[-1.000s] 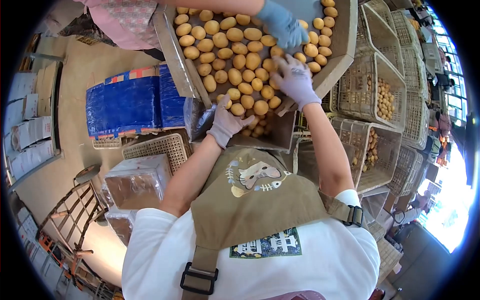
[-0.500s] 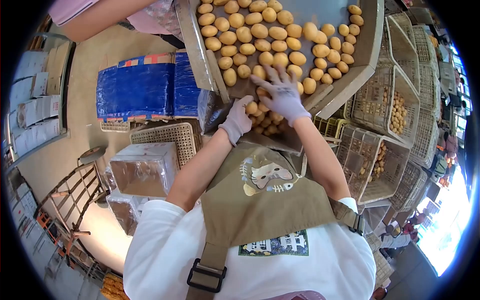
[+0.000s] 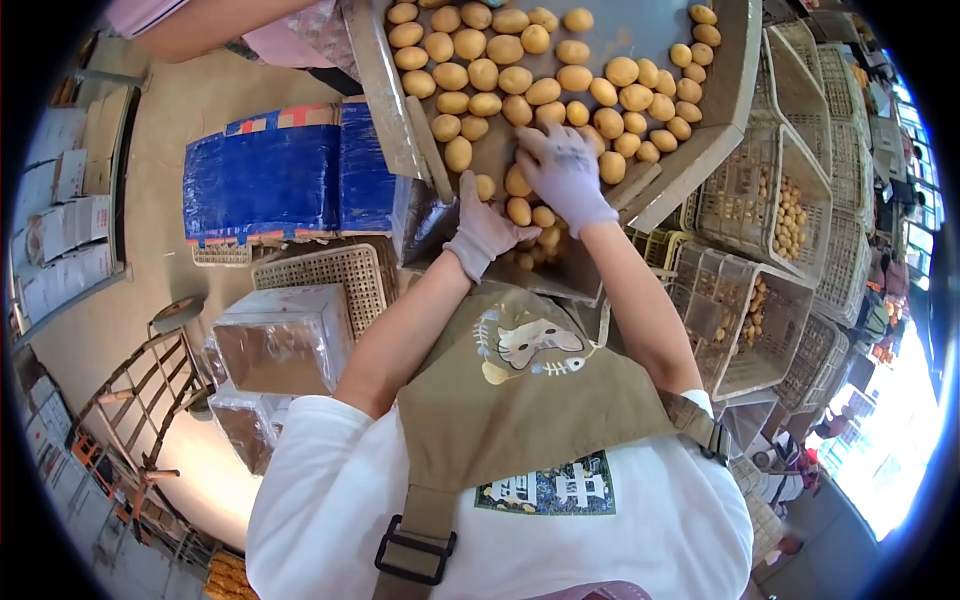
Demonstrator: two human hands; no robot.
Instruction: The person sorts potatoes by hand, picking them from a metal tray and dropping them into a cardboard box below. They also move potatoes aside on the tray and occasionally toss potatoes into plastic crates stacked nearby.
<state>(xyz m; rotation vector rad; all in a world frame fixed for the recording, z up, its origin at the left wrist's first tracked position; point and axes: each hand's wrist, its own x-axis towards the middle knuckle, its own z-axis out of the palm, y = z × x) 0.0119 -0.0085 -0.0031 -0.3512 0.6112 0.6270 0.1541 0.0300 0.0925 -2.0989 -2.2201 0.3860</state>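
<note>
Yellow potatoes [image 3: 515, 79] lie spread over a grey sorting tray [image 3: 640, 32], whose near end narrows to a chute. In a light gloved grip-free pose, my left hand [image 3: 485, 232] is at the chute's left side, thumb raised and fingers stretched to the right beside potatoes. My right hand [image 3: 568, 178], gloved as well, lies over the chute mouth with bent, parted fingers touching potatoes at the tray's edge. Below both hands, more potatoes [image 3: 545, 245] sit in the chute, partly hidden by my hands.
Plastic crates [image 3: 745, 320], some holding potatoes, are stacked on the right. To the left are a blue-covered stack [image 3: 262, 182], wrapped boxes [image 3: 280, 340] and a metal hand cart [image 3: 140, 400]. Another person's arm [image 3: 215, 28] reaches in at the upper left.
My right hand has drawn slightly nearer to me, its fingers now more bent. My left hand has opened out with its thumb up. Potatoes on the tray have shifted, leaving more bare surface.
</note>
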